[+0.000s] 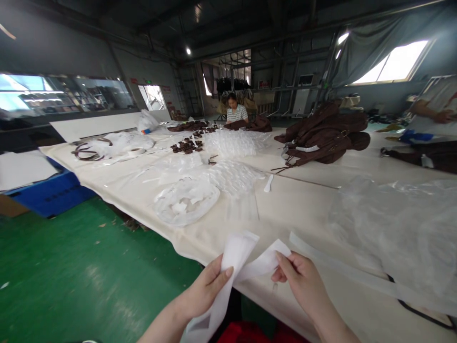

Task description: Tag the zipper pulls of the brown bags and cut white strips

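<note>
My left hand (pixel 211 281) is closed around a long white strip of thin sheet material (pixel 240 250), with the thumb on top. The strip hangs down below the hand toward my lap. In my right hand (pixel 296 270), thumb and fingers pinch the end of a white piece (pixel 266 257) that runs across toward the left hand. I cannot tell whether both hands hold one strip or two. Both hands are above the near edge of the cream-covered table (pixel 296 200). Beyond them lies a round clear plastic bag (pixel 187 202) with white scraps in it.
Stacked clear plastic (pixel 235 176) lies mid-table, beside a small white tag (pixel 269 183). Brown garments (pixel 317 133) are heaped farther back. Plastic sheeting (pixel 400 228) spreads at right. A person (pixel 236 112) sits at the far side; another person's arm (pixel 428 112) shows at right. A blue box (pixel 53 193) stands left.
</note>
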A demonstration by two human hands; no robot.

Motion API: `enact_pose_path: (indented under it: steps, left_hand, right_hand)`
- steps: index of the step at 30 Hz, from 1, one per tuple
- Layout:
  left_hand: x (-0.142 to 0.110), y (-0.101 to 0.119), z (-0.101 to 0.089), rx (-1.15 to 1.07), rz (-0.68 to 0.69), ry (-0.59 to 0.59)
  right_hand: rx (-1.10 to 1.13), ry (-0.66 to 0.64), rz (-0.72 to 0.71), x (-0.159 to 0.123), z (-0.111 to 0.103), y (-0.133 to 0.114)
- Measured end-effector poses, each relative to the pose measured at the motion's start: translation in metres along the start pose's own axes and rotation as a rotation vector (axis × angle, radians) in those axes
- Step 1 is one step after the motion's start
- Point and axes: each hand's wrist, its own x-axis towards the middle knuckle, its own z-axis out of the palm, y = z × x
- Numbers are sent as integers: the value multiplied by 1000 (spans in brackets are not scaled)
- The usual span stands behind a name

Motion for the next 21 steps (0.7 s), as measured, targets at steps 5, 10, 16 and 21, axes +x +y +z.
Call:
enact_pose_path:
  steps: [5,10,16,21]
  left_hand:
    - [7,11,7,55,56,-183]
    - [16,5,16,95,120,-225]
    - [20,-5,21,200,125,-179]
    - [23,-5,29,325,132,-132]
  right_hand:
    - [54,-76,20,3,8,2]
    - [133,-134,-5,0,10,-1]
    - [182,-203,1,-9,0,-14]
    - [171,-260,-46,-13,0,-23]
